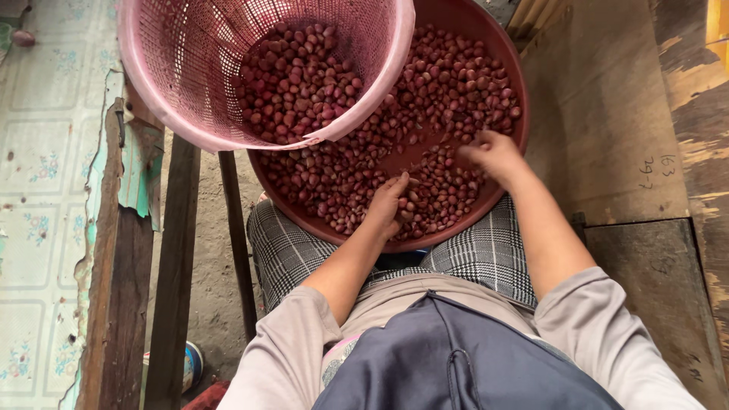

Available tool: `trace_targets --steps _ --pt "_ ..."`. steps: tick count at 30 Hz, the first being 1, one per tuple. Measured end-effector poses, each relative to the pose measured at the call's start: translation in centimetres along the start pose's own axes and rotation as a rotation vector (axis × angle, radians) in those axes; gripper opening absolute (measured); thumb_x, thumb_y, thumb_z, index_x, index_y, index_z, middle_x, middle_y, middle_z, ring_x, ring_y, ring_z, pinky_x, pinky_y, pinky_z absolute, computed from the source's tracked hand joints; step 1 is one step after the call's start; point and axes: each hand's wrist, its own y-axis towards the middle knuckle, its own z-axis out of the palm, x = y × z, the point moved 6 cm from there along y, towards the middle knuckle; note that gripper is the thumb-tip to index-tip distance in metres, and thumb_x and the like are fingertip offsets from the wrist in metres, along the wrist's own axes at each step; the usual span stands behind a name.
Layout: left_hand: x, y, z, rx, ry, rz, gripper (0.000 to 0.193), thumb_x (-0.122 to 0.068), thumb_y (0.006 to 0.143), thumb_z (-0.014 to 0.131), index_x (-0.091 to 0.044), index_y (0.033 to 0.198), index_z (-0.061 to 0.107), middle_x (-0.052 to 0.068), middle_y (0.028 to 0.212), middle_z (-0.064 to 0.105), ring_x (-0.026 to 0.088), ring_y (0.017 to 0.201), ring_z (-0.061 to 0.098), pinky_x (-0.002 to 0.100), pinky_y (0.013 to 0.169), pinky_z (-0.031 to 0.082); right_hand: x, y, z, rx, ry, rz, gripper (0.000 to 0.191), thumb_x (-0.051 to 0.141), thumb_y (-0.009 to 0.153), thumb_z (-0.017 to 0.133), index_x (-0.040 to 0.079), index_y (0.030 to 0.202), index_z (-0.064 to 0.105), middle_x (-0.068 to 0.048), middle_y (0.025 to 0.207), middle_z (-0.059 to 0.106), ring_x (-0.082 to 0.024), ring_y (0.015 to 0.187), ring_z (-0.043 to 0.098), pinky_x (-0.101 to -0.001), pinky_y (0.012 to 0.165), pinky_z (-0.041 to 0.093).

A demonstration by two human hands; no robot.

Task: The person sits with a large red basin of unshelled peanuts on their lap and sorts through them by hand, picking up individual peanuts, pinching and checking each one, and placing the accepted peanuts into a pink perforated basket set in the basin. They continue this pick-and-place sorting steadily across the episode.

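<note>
While the left hand point(386, 203) and right hand point(492, 154) are sifting small red shallots point(448, 83) in the basin point(521, 91), fingers curled, seemingly pinching bulbs; sorting is underway, the next move needing a firm pinch.

You wear a pale beige top whose sleeves end above the elbows, well back from your left hand point(385, 203) and right hand point(493, 154). A dark grey-blue apron covers your front, over grey-and-white checked trousers.
</note>
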Motion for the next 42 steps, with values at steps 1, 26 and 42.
trace_targets --steps 1,26,42 --pt "-0.1 0.0 -0.2 -0.006 -0.007 0.001 0.031 -0.038 0.103 0.061 -0.008 0.107 0.065 0.002 0.076 0.06 0.008 0.056 0.051 0.02 0.045 0.039 0.6 0.1 0.8 0.002 -0.248 -0.092 0.035 0.029 0.088 0.076 0.006 0.112 0.068 -0.012 0.092 0.072 -0.028 0.082 0.071 -0.0417 0.072 0.056" --pt "-0.2 3.1 9.1 0.051 1.906 0.717 0.034 -0.009 0.091 0.061 -0.021 0.123 0.067 0.011 0.102 0.074 0.032 0.091 0.073 0.049 0.073 0.058 -2.3 -3.2 3.1 0.311 -1.134 -0.196 0.031 0.029 0.083 0.076 0.017 0.112 0.077 -0.012 0.102 0.074 -0.033 0.097 0.071 -0.047 0.084 0.057" --pt "-0.9 2.2 9.4 0.111 1.927 0.879 0.035 -0.012 0.088 0.061 -0.018 0.123 0.064 0.012 0.092 0.074 0.034 0.082 0.073 0.049 0.065 0.057 -1.8 -1.3 -0.5 0.254 -0.579 -0.093 0.033 0.021 0.088 0.069 0.013 0.121 0.074 -0.014 0.104 0.078 -0.027 0.095 0.076 -0.0387 0.084 0.057"
